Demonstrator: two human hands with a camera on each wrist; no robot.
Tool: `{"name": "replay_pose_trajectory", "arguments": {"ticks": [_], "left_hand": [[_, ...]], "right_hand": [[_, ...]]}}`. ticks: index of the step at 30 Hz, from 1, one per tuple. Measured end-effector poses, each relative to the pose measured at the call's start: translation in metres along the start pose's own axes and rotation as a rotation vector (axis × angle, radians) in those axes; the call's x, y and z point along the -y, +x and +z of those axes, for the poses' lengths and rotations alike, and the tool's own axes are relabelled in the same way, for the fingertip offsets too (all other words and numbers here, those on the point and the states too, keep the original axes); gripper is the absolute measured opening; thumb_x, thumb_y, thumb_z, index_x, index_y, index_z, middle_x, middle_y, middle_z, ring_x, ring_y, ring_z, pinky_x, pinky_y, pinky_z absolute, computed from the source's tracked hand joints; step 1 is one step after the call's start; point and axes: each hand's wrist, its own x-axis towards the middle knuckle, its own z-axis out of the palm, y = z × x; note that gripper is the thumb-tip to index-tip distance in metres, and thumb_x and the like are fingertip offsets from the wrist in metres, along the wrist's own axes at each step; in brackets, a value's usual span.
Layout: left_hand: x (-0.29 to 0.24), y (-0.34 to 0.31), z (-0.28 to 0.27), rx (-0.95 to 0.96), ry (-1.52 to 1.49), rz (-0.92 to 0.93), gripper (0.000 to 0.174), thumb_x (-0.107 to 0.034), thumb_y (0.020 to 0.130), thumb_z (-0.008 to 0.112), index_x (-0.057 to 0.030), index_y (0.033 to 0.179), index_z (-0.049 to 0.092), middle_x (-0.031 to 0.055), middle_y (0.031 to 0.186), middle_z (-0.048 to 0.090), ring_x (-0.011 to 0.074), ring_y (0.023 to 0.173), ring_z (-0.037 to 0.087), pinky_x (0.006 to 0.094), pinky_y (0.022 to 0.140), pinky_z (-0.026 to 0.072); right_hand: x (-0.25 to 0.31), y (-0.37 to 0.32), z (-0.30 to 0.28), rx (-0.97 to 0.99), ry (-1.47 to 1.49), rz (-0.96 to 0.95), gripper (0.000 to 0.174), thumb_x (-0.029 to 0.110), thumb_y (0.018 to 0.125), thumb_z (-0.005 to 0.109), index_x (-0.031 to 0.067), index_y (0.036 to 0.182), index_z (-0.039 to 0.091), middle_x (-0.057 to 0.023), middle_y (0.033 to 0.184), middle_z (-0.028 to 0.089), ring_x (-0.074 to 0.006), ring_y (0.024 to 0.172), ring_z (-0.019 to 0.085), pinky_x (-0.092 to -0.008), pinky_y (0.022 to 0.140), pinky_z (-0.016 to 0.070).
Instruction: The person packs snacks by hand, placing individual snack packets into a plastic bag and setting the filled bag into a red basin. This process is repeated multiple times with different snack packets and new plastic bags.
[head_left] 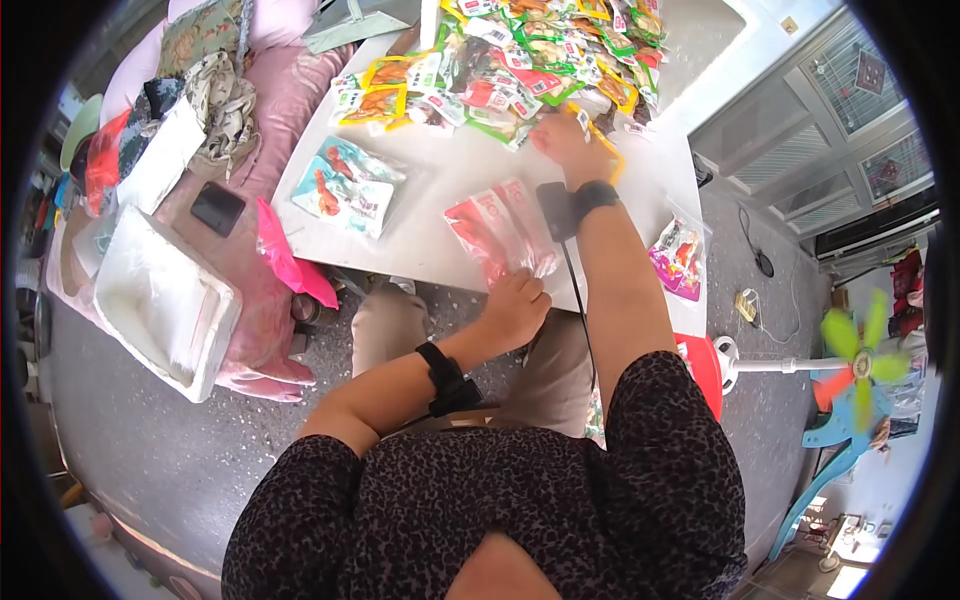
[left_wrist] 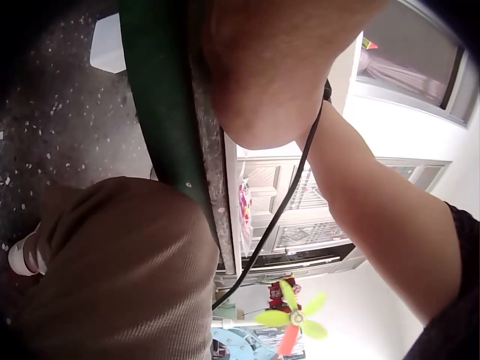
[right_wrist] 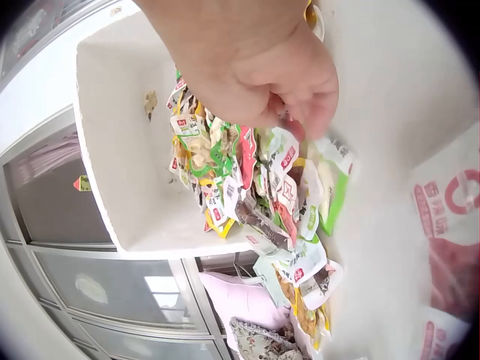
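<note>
One blue-and-white packet (head_left: 350,187) lay leftmost on the table (head_left: 420,165); next, a red-printed bag (head_left: 495,222) lay just beyond the left hand (head_left: 515,310), near edge pinched in its fingers; rightward, the right hand (head_left: 575,148) curled against piled packets (right_wrist: 281,202), its grasp unclear.

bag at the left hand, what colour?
The bag is see-through with pinkish-red areas; head view shows it best.

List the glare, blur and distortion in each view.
Head view: strong fisheye bending with black rounded edges, and the fan's blades smeared; left wrist view: the white wall nearly washed out by bright light; right wrist view: darkened corners, with the pink packet looking soft at the right edge.
</note>
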Motion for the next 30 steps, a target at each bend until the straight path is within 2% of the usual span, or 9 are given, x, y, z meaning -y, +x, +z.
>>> {"name": "replay_pose_trajectory", "arguments": {"ticks": [3, 6, 11, 15, 21, 26, 29, 30], "left_hand": [[0.001, 0.000, 0.000, 0.014, 0.001, -0.005, 0.012, -0.011, 0.057, 0.056, -0.0059, 0.064, 0.047, 0.0085, 0.075, 0.044, 0.0265, 0.076, 0.048, 0.0336, 0.061, 0.0386], [0.002, 0.001, -0.001, 0.058, -0.012, -0.023, 0.011, -0.011, 0.058, 0.055, -0.0058, 0.064, 0.047, 0.0081, 0.074, 0.043, 0.0263, 0.075, 0.048, 0.0336, 0.061, 0.0384], [0.003, -0.001, 0.004, 0.040, -0.032, -0.042, 0.011, -0.012, 0.058, 0.055, -0.0057, 0.063, 0.047, 0.0072, 0.073, 0.042, 0.0255, 0.074, 0.047, 0.0332, 0.061, 0.0381], [0.002, 0.000, 0.002, 0.007, 0.009, -0.037, 0.011, -0.012, 0.057, 0.055, -0.0062, 0.061, 0.046, 0.0065, 0.073, 0.043, 0.0240, 0.071, 0.047, 0.0323, 0.060, 0.0380], [0.002, 0.001, 0.008, -0.042, 0.015, -0.007, 0.012, -0.011, 0.053, 0.054, -0.0072, 0.060, 0.046, 0.0063, 0.069, 0.044, 0.0234, 0.067, 0.046, 0.0334, 0.057, 0.0378], [-0.002, 0.004, 0.003, 0.018, 0.026, -0.045, 0.010, -0.010, 0.053, 0.053, -0.0071, 0.060, 0.046, 0.0069, 0.069, 0.044, 0.0241, 0.067, 0.046, 0.0347, 0.056, 0.0374], [-0.001, 0.004, 0.003, 0.047, 0.034, -0.028, 0.008, -0.010, 0.055, 0.052, -0.0061, 0.061, 0.048, 0.0080, 0.069, 0.046, 0.0254, 0.068, 0.046, 0.0359, 0.057, 0.0378], [0.000, 0.004, 0.003, 0.066, 0.062, -0.039, 0.008, -0.011, 0.056, 0.052, -0.0058, 0.061, 0.048, 0.0086, 0.069, 0.046, 0.0258, 0.068, 0.047, 0.0364, 0.058, 0.0381]], "right_hand": [[0.009, 0.013, 0.016, -0.189, 0.276, 0.130, 0.015, 0.017, 0.073, 0.053, 0.0024, 0.072, 0.052, -0.0105, 0.072, 0.055, -0.0264, 0.063, 0.054, -0.0320, 0.058, 0.0449], [0.013, 0.028, 0.027, -0.292, 0.461, 0.208, 0.012, 0.014, 0.072, 0.053, 0.0021, 0.075, 0.052, -0.0104, 0.070, 0.056, -0.0243, 0.062, 0.055, -0.0307, 0.056, 0.0449], [0.019, 0.052, 0.043, -0.315, 0.552, 0.190, 0.012, 0.010, 0.071, 0.053, 0.0016, 0.080, 0.052, -0.0102, 0.067, 0.057, -0.0209, 0.061, 0.056, -0.0285, 0.053, 0.0451], [0.017, 0.040, 0.039, -0.241, 0.575, 0.141, 0.012, 0.007, 0.071, 0.052, 0.0018, 0.082, 0.051, -0.0102, 0.068, 0.056, -0.0213, 0.063, 0.056, -0.0293, 0.054, 0.0453], [0.020, -0.040, 0.000, -0.010, 0.468, 0.022, 0.011, 0.003, 0.072, 0.048, 0.0025, 0.083, 0.047, -0.0102, 0.073, 0.054, -0.0234, 0.069, 0.055, -0.0319, 0.058, 0.0457], [0.008, -0.102, -0.024, 0.136, 0.148, -0.222, 0.012, 0.000, 0.073, 0.045, 0.0031, 0.085, 0.044, -0.0102, 0.077, 0.053, -0.0252, 0.073, 0.055, -0.0340, 0.060, 0.0460], [0.017, -0.146, -0.032, 0.089, 0.436, 0.011, 0.013, -0.002, 0.074, 0.043, 0.0033, 0.085, 0.043, -0.0107, 0.080, 0.052, -0.0265, 0.077, 0.055, -0.0361, 0.062, 0.0464], [0.017, -0.157, -0.038, 0.089, 0.421, -0.010, 0.013, -0.002, 0.074, 0.044, 0.0032, 0.085, 0.044, -0.0106, 0.081, 0.053, -0.0265, 0.078, 0.055, -0.0360, 0.063, 0.0465]]}}
